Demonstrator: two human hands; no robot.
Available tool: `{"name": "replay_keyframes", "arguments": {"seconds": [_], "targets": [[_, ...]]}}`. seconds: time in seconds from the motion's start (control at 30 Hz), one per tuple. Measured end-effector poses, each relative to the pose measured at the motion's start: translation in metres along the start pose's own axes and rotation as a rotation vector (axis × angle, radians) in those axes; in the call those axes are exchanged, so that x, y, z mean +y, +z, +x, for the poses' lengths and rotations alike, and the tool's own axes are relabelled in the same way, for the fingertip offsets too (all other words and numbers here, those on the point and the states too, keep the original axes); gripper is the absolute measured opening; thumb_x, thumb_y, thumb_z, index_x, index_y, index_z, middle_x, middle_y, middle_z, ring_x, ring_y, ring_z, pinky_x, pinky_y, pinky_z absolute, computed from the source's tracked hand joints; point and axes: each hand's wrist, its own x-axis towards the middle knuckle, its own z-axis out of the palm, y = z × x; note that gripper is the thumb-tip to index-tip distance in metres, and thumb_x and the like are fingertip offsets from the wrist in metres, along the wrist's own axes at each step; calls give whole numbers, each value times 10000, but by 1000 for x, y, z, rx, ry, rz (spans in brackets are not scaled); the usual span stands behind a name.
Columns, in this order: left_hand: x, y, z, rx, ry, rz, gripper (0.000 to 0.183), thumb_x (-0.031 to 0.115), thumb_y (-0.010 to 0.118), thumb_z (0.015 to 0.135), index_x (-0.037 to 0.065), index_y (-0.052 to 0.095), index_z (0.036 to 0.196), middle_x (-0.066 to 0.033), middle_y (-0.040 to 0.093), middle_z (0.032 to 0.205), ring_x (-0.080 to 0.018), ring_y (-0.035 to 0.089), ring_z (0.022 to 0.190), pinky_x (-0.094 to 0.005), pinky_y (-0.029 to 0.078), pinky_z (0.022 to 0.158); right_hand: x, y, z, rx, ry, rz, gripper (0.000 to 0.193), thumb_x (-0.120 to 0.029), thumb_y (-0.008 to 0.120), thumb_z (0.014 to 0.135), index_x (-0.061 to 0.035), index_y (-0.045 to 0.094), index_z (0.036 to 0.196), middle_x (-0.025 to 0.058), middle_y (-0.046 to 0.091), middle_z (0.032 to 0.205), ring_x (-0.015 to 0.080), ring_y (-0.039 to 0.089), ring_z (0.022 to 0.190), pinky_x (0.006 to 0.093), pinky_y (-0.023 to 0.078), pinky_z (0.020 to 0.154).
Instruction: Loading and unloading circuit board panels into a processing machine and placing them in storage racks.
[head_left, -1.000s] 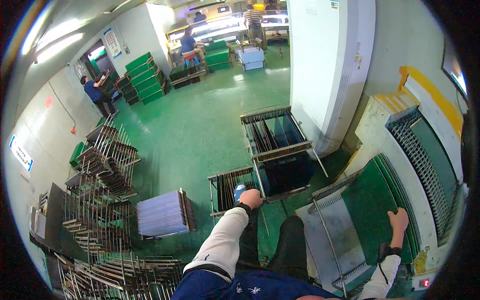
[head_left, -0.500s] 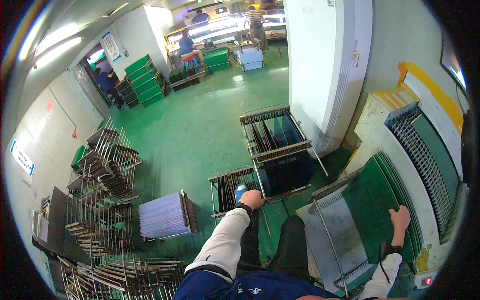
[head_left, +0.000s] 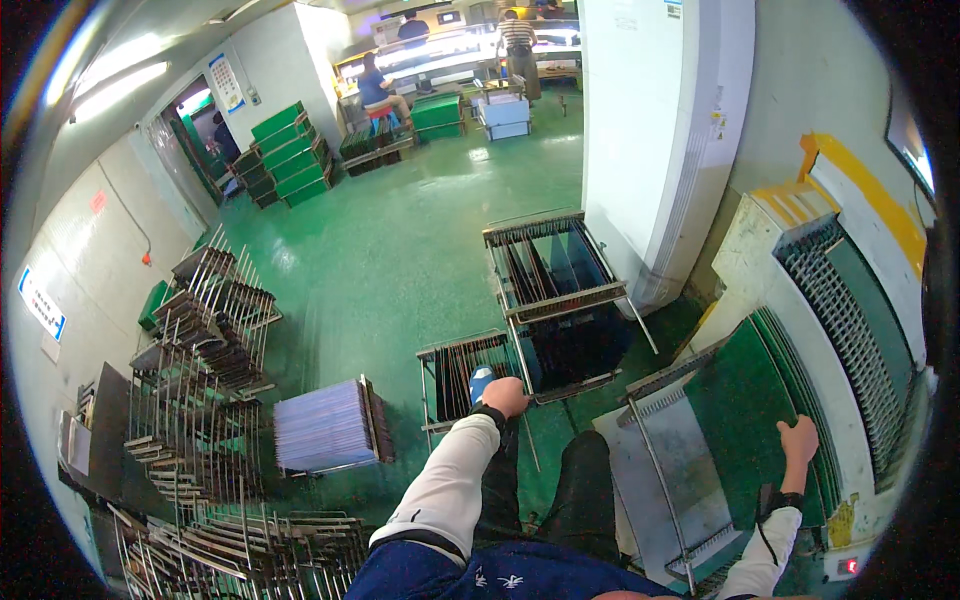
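My left hand is closed in front of my body, beside the near corner of a metal rack holding dark upright panels. Its fingers are curled out of sight, so what they grip, if anything, is hidden. Just beyond it lies a lower rack of thin dark panels, with my blue and white shoe next to it. At the right, my right hand is closed on the edge of a green panel, one of several standing in a metal rack with a toothed bar.
A rack of pale lilac panels stands on the green floor at left, near stacked empty metal racks. A white cabinet rises ahead. A machine with a slotted conveyor is at right. Several people work at a lit bench far back.
My hands keep nearly the same places and grips. The view has shifted slightly. Far back at left, the person in the doorway has moved further into it.
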Motion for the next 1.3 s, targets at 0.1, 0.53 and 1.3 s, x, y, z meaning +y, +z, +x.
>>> {"name": "replay_keyframes", "arguments": {"seconds": [0.1,0.53,1.3], "targets": [[0,-2,-2,-6,1,10,314,325,606,750,34,698,823,-192,682,862,-369,659,825,-467,531,732,4,4,1,10,-8,15,563,-357,765,714,-16,622,1138,176,637,1127,339,607,1052,437,478,895],[-1,-7,-4,-26,-18,-19,274,277,636,748,30,713,839,-193,687,919,-360,657,893,-446,527,786,2,3,-5,66,-45,13,495,-359,768,696,-14,644,1029,185,655,1043,354,626,976,454,496,839],[2,-12,-7,-33,-37,5,292,295,643,761,25,714,848,-197,686,940,-357,660,903,-440,531,779,-7,-6,-12,102,-53,21,422,-338,760,699,-17,653,952,177,670,962,355,645,905,458,505,794]]}}
